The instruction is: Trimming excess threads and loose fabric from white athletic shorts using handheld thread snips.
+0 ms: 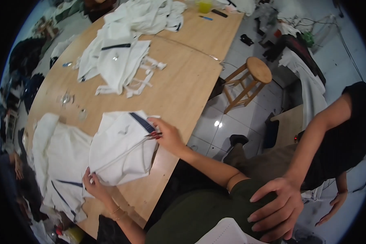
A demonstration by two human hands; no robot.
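A white garment piece [120, 148] with a dark navy stripe and a small grey mark lies spread on the wooden table in front of me. My left hand [94, 187] pinches its near left edge between thumb and fingers. At the right end of the navy stripe, my right hand [169, 135] is closed round small thread snips [152, 135] with some red on them. Their blades point left over the cloth, and the right fingertips touch the stripe. Whether those fingers also grip the cloth, I cannot tell. A long fold runs between both hands.
More white garments [61, 150] lie left, and a white pile [126, 61] with loose strips farther back on the table [187, 69]. A wooden stool [259, 70] stands right. Another person's hand [276, 207] rests by my right shoulder. A blue pen [205, 18] lies far back.
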